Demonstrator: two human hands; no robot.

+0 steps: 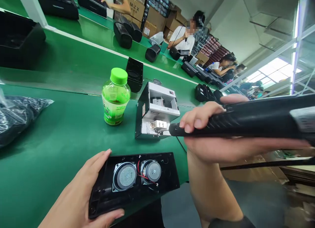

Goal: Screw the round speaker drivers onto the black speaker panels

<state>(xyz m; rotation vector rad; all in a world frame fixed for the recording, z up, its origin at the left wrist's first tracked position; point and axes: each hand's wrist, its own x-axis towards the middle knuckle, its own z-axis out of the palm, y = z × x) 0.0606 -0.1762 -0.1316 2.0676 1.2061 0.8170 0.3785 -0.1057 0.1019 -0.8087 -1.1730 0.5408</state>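
My left hand (81, 188) grips the left end of a black speaker panel (169, 177), thumb below and fingers above. Two round speaker drivers (126, 176) with red and black wires are set in the panel, their magnets facing up. My right hand (219, 129) is wrapped round a thick black electric screwdriver (251, 118), held sideways. The screwdriver's front end is at the outlet of a silver and black screw feeder (161, 106); whether its bit touches a screw I cannot tell.
A green-capped drink bottle (115, 98) stands left of the feeder. A plastic bag with dark contents (22, 116) lies at far left. Behind are a black speaker housing (135, 73) and a green conveyor (81, 50) with more speaker housings. Several co-workers (183, 37) sit across the line.
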